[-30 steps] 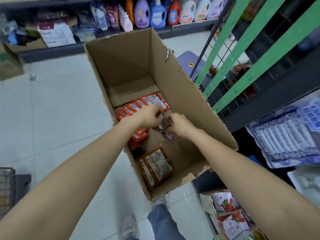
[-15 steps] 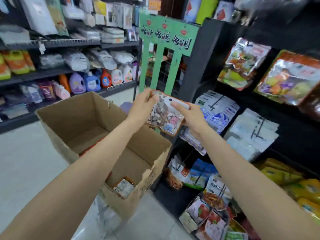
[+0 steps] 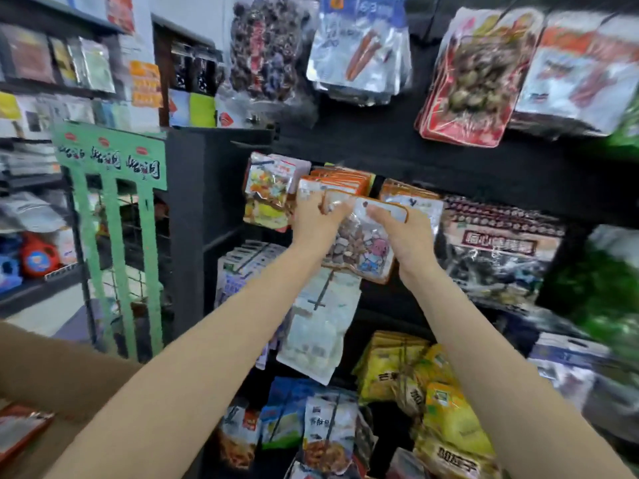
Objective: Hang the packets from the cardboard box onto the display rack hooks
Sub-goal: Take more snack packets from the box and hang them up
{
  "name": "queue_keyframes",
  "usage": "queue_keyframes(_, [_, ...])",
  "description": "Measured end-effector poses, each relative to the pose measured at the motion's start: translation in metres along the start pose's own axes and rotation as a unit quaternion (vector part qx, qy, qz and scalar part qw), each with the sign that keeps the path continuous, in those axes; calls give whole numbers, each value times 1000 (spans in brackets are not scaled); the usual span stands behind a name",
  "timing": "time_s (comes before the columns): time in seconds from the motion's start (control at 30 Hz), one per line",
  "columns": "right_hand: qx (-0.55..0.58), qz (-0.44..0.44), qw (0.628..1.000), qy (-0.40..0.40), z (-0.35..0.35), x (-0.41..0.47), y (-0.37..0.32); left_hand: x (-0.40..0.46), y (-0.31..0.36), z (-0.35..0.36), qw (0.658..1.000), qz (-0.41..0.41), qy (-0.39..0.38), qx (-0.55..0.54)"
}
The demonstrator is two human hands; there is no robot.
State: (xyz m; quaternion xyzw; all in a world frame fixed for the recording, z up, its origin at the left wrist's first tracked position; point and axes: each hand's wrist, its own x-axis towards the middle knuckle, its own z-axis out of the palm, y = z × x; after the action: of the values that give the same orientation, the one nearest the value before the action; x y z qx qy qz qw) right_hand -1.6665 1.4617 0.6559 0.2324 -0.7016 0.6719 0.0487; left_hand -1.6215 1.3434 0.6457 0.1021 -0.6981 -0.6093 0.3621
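I hold one clear, orange-edged packet (image 3: pixel 359 243) with a cartoon print up against the black display rack (image 3: pixel 380 146). My left hand (image 3: pixel 316 219) grips its upper left edge and my right hand (image 3: pixel 403 233) pinches its white top strip. Directly behind it hangs a row of matching orange-topped packets (image 3: pixel 337 181). The hook itself is hidden by the packets and my hands. A corner of the cardboard box (image 3: pixel 45 368) shows at the lower left, with a red packet (image 3: pixel 20 430) in it.
Many other snack packets hang all over the rack, above, beside and below my hands. A green slatted stand (image 3: pixel 114 216) rises at the left, with shelves of bottles (image 3: pixel 34 257) behind it across a tiled aisle.
Both hands lifted the packet out of the box and carried it up and right to the rack's middle row. My view swung from the box up to the rack.
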Motion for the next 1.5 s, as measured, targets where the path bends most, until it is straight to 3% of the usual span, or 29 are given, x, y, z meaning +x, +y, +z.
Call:
queue_keyframes(0.33, [-18,-7,999,48,-76,69,29,34,8,110,993,-109,-6,-43])
queue_keyframes(0.87, [-58,-32,998,10,-83,87,45,41,-8,119,992,-112,0,-64])
queue_keyframes(1.07, [-135,-59,989,17,-85,97,54,52,-15,122,991,-126,10,-46])
queue_keyframes(1.17, [-270,-138,952,50,-87,101,59,60,-22,126,996,-52,9,79])
queue_keyframes(1.3, [-436,-219,871,47,-85,106,63,69,-27,131,962,88,12,260])
queue_keyframes(1.37, [-492,-213,843,46,-82,109,63,73,-26,133,943,112,21,312])
queue_keyframes(1.5, [-516,-207,830,49,-78,112,62,76,-23,135,938,107,-6,329])
